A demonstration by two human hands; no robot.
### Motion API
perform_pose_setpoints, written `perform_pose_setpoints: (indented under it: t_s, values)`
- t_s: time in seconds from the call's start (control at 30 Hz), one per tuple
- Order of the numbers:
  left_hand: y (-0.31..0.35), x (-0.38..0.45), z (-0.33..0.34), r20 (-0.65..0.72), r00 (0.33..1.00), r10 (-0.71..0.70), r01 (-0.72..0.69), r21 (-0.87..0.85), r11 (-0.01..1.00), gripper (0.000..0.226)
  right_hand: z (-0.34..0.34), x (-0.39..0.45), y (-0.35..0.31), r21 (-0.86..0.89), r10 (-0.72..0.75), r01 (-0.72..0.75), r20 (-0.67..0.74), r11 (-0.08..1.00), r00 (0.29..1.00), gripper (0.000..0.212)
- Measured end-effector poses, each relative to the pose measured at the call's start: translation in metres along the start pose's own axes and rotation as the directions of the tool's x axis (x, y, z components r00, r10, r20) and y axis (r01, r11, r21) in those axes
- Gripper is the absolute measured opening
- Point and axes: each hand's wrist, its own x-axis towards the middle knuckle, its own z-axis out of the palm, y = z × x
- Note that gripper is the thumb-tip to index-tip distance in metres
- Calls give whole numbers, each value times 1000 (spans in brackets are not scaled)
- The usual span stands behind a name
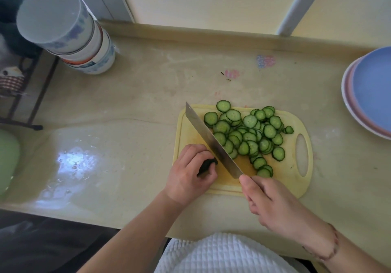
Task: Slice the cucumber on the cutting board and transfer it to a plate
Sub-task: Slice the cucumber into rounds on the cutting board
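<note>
Green cucumber slices (246,134) cover most of the yellow plastic cutting board (281,179), heaped in overlapping rounds on its right half; one slice sits at the board's far edge, and a small end piece lies just beside the pile near the handle cut-out. Head view only, so one angle to go on: left hand (190,171) has its grip curled round a short dark stub of cucumber (208,164), fingers tucked, holding it down on the board's near-left part; right hand (273,205) has its grip closed round the handle of a cleaver (212,140), handle itself hidden under the fingers; blade runs diagonally across the board w/ its flat touching the stub's cut end. Judgement: slicing approx. all done; only that stub is left, prob. a few more cuts or a discard. Transfer not begun; the stack of plates (372,95), blue on top, sits at the far right of the beige surface (137,107), well apart from the board, w/ no slices visible on it. Stack of bowls (69,29) stands far left.
</note>
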Motion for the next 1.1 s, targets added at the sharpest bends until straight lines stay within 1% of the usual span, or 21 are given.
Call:
perform_pose_setpoints:
  t_s: [0.13, 0.27, 0.47, 0.63, 0.73, 0.87, 1.03, 1.1]
  values:
    - [0, 1, 0, -15, 1000, -9, 9, -7, 1000, 13, 0, -13, -5, 30, -25, 25, 17, 999, 1000, 52]
    - [0, 0, 0, -10, 1000, -11, 11, 1, 1000, 9, -2, -16, -6, -8, -49, 49, 8, 999, 999, 53]
    - [2, 1, 0, -17, 1000, -22, 22, -20, 1000, 9, 1, -14, -8, -40, -36, 37, 15, 999, 999, 52]
    - [2, 2, -1, -13, 1000, -28, 28, -22, 999, 8, 7, -2, -7, -89, -54, 54, -1, 995, 999, 52]
    - [2, 2, -1, -1, 1000, -14, 14, -29, 999, 8, 12, 14, -5, -154, -47, 46, -5, 987, 999, 56]
    - [2, 1, -3, 6, 998, -56, 56, -28, 998, 10, 6, 25, -3, -69, -10, 10, 7, 998, 1000, 53]
    - [2, 0, -2, -16, 995, -97, 97, 1, 995, 8, -4, 16, 0, 4, 26, -26, -3, 1000, 1000, 52]
    - [2, 0, -1, -22, 995, -97, 97, 4, 995, 8, -5, 9, -2, 53, 30, -31, 18, 998, 999, 52]
